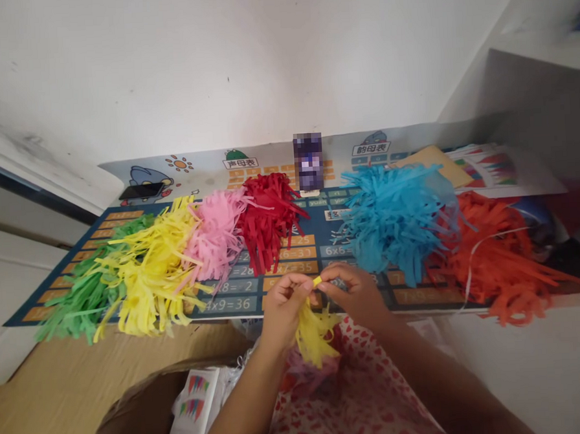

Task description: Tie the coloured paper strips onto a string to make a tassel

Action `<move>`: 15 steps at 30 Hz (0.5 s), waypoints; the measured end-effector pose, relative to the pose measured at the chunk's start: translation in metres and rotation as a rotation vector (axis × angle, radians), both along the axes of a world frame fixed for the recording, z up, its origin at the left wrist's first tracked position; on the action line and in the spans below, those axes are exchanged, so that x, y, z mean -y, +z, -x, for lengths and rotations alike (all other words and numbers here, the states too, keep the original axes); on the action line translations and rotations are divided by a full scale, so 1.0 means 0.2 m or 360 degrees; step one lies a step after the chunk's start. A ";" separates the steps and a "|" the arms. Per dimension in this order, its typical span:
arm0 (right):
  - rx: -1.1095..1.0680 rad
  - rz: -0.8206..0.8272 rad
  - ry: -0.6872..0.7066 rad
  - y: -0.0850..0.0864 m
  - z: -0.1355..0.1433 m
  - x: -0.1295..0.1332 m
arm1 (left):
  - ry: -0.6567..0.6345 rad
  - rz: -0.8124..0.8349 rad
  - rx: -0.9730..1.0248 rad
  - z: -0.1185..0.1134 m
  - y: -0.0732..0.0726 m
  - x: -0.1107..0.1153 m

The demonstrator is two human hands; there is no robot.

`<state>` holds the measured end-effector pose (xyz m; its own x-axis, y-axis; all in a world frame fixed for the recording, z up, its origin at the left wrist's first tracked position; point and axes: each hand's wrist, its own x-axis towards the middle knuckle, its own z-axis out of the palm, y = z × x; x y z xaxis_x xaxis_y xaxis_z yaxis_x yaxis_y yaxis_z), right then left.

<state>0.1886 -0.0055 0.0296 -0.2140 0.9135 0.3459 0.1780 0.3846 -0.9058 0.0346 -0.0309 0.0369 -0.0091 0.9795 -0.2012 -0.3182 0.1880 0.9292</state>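
Both hands meet in front of the desk's near edge, over my lap. My left hand [290, 301] pinches the twisted top of a yellow paper tassel [316, 339], whose strips hang down below the fingers. With finger and thumb closed, my right hand [353, 291] grips the other end of the same short yellow twist. Beneath the yellow strips, pink and red strips lie on my lap, partly hidden. Nearest beyond the hands is a pile of dark red tassels [271, 221]. Right of it lies a blue tassel pile [391, 211].
Green [75, 306], yellow [151, 269] and pink tassels [216, 234] line the desk's left; orange-red ones [501, 258] lie at right. A phone [308, 161] leans on the wall, and a dark phone [145, 191] lies at left. Below stands a box [130, 413] with printed packets [195, 400].
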 end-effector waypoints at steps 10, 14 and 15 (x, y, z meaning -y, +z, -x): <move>0.0023 -0.0245 -0.0205 -0.04 0.02 0.02 | 0.0226 -0.0842 -0.1009 0.00 -0.04 0.04; 0.0037 -0.0301 -0.0228 -0.05 0.00 0.02 | 0.0177 -0.0989 -0.1162 0.00 -0.02 0.04; 0.0037 -0.0316 -0.0247 -0.05 -0.01 0.02 | 0.0142 -0.1007 -0.1198 0.00 -0.01 0.03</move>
<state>0.1907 -0.0088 0.0197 -0.0866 0.8506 0.5187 0.2684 0.5213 -0.8100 0.0339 -0.0377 0.0339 0.0012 0.8941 0.4478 0.4086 -0.4091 0.8158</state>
